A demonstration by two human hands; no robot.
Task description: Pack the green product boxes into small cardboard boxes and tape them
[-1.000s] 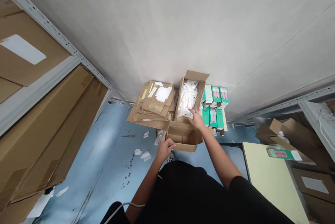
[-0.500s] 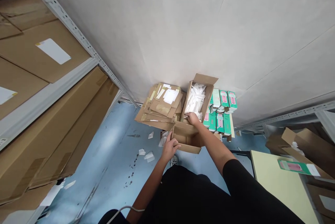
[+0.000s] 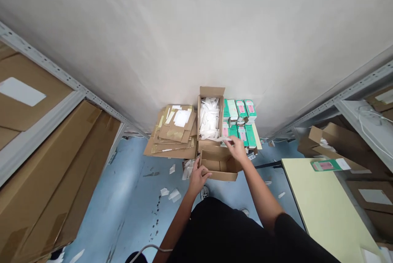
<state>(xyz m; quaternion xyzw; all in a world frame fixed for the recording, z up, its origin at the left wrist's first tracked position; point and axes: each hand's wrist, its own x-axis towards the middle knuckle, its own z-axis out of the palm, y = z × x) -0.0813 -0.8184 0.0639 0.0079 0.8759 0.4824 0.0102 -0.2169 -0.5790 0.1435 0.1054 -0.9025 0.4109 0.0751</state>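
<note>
Grey wall [image 3: 196, 29] ahead; white packet [image 3: 222, 139] points lengthwise left from right hand [image 3: 237, 150].

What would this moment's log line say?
left hand: gripping small open carton | right hand: pinching white packet | long carton: heaped packets inside | green boxes: right of long carton

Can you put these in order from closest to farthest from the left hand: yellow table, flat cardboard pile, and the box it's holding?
From the left hand, in the head view:
1. Held box: at its fingers.
2. Flat cardboard pile: ahead, leftward.
3. Yellow table: far right.
</note>
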